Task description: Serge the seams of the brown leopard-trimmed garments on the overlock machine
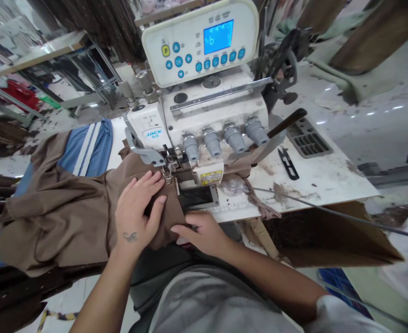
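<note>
Snips (288,163), black, lying open-bladed on the worktop, up and right of the right-hand fingers (194,217). Grey tray (325,151) beyond them, divided into compartments, near the snips. Open carton (356,252) right of the same fingers, lower than the worktop. Blue bundle (340,286) farther right and lower. Side table (39,58) well up and left of the left-hand fingers (151,179); red item (21,95) and green item (51,101) low beside it, both blurred. Striped tape (63,316), yellow/black, down and left of the left-hand fingers.
</note>
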`<state>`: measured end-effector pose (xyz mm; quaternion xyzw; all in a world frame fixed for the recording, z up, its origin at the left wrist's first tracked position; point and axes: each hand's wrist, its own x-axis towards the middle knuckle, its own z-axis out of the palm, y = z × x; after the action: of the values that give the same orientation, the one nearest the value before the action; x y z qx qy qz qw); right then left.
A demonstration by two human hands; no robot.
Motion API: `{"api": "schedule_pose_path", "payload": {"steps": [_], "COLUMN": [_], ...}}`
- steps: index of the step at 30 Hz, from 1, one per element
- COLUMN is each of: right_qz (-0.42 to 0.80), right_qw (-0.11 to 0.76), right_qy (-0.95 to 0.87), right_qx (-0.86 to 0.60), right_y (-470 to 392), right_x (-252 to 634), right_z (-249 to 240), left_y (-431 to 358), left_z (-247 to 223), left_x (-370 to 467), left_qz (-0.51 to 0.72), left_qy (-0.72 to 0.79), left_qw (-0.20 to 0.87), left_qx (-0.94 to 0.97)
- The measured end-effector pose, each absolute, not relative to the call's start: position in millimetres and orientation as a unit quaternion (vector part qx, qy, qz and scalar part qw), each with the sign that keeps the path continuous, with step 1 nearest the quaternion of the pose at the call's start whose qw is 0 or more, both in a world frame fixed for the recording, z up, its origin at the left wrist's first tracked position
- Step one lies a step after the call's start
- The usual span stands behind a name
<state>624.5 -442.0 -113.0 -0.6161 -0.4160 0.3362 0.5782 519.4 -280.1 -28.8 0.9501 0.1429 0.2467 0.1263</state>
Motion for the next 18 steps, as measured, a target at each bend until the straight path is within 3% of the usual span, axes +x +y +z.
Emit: {"api": "schedule_pose_path", "payload": {"steps": [12,18], "right_qz": [0.213,0.217], "right_qw": [0.596,0.632], "right_qy": [-0.449,-0.429], "right_qx": [-0.631,-0.608], "right_y": [-425,-423], "right_x": [628,634], "right_z": [-91,-80], "left_y": [-193,-219], "left_z": [-9,-5], "left_x": [567,550], "left_qz": [0.199,0.317], "left_qy": [0.181,0.236], "left_qw": [0.214,0.085], "left_qx": [0.939,0.914]}}
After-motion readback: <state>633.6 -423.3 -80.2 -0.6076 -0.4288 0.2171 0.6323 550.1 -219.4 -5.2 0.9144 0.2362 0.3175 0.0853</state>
